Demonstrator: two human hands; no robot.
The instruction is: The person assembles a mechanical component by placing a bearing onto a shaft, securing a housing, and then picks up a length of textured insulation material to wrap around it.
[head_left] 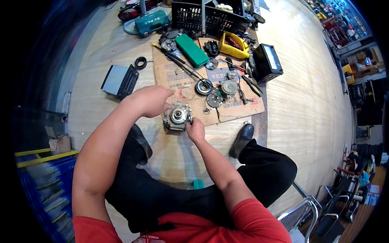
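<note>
A person in a red top and black trousers leans over a flattened sheet of brown cardboard point(166, 77) on a pale floor. At the cardboard's near edge, toward its left corner, stands a squat metal unit point(177, 115), its grey casing rough and lumpy, its round hub shinier and facing up.

The left hand point(153, 103) reaches over the cardboard's left edge, partly open, one finger stretched out; I cannot tell whether its lower fingertips touch the casing. The right hand point(196, 130), just off the cardboard's near edge, curls against the unit's right side; whether it pinches the casing or something small there, I cannot tell.

The step in hand looks like steadying and handling this unit; the next move calls for a firm hold on that uneven casing.

Mid-cardboard lie a thick black ring point(203, 86) and a rounded silvery part point(229, 88); toward its far edge, a smooth green plastic case point(191, 50) and a yellow tray point(233, 52). A boxy black battery point(265, 62) stands near its right edge.
</note>
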